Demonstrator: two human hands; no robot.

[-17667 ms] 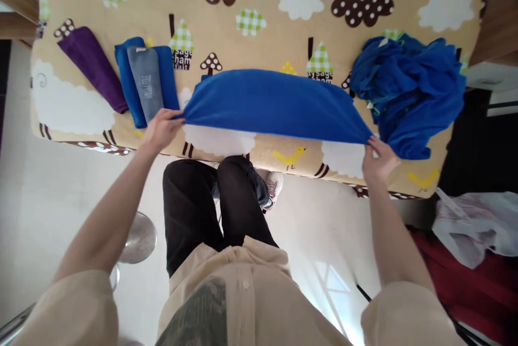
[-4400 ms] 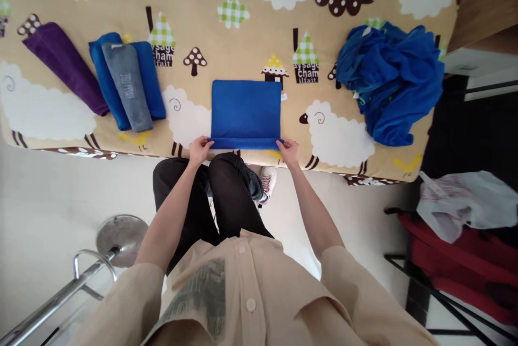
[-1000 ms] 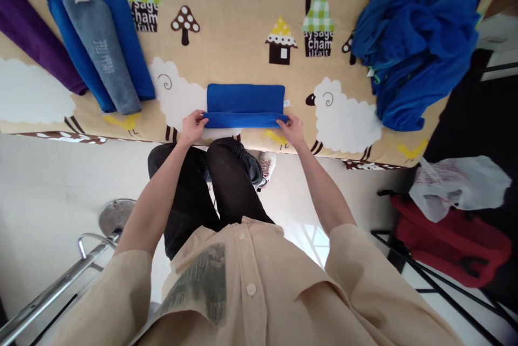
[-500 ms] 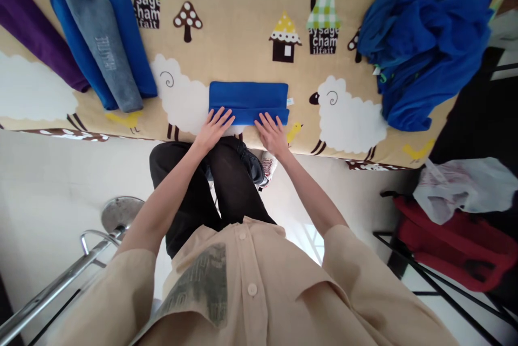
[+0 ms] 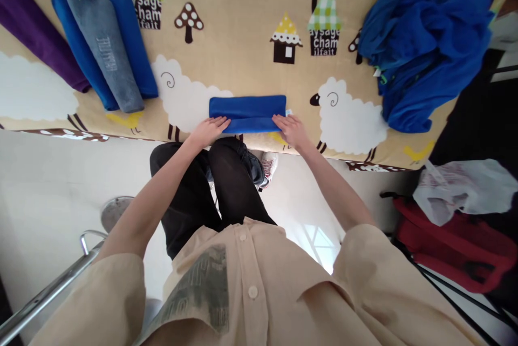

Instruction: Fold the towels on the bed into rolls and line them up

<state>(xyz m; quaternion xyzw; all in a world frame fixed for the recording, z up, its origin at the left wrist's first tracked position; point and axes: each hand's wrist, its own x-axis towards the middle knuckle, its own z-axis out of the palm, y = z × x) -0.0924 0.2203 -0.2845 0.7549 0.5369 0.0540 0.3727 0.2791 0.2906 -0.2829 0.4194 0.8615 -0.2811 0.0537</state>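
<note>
A folded blue cloth (image 5: 247, 107) lies lengthwise near the front edge of the patterned table cover (image 5: 234, 22). Its near side is turned over in a narrow strip. My left hand (image 5: 209, 130) rests at the strip's left end, fingers pointing inward over the fabric. At the right end, beside a small white tag, my right hand (image 5: 290, 129) touches the cloth with its fingertips. The fingers of both hands lie fairly flat, and neither hand lifts the cloth.
Rolled cloths lie at the left: purple (image 5: 40, 27), blue (image 5: 135, 43) and grey-blue (image 5: 107, 49). A crumpled blue fabric pile (image 5: 429, 43) is at the right. Beyond the table edge are a red bag (image 5: 457, 249), a white plastic bag (image 5: 465, 187) and a metal stand (image 5: 52, 292).
The cloth's far edge has come nearer to me, and the cloth is narrower. My right hand has moved right to its end; my left hand has shifted slightly left and down.
</note>
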